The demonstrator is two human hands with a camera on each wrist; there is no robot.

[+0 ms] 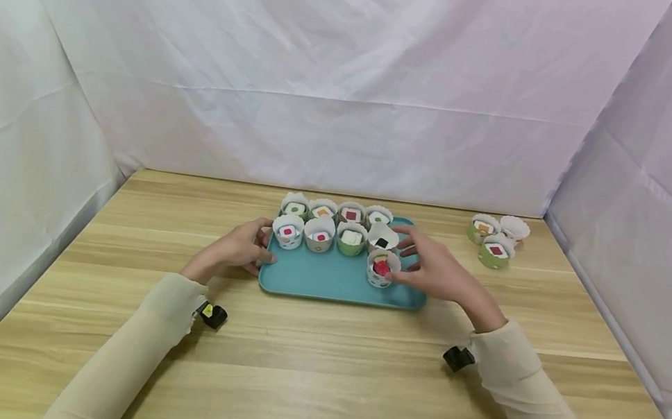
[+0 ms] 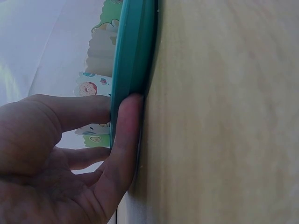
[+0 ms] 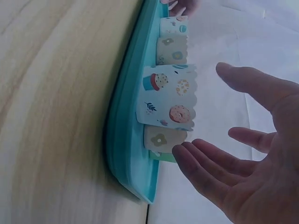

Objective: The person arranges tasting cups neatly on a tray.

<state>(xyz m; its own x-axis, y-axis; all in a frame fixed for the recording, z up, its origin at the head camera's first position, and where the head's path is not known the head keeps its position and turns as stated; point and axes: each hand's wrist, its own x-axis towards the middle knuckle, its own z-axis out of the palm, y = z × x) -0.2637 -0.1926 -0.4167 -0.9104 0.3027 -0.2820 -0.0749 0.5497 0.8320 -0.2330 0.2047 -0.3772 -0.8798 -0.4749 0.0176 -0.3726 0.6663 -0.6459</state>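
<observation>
My left hand (image 1: 240, 243) grips the left rim of the blue-green tray (image 1: 315, 280); the left wrist view has one finger along the tray's outer wall and others over its edge. Two rows of paper baking cups, holding small colored pieces, stand on the tray's back half. In front of their right end stands a white patterned cup (image 1: 376, 281) with red and yellow bits inside. Around that cup my right hand (image 1: 438, 267) hovers with spread fingers. The right wrist view shows a gap between these fingers and the printed cup (image 3: 166, 95).
On the table's back right stand two green cups, one with an orange-topped piece (image 1: 482, 229) and one with a dark red-topped piece (image 1: 496, 257), beside a white cup (image 1: 514, 230). White cloth (image 1: 344, 141) hangs behind and at both sides of the wooden table (image 1: 315, 375).
</observation>
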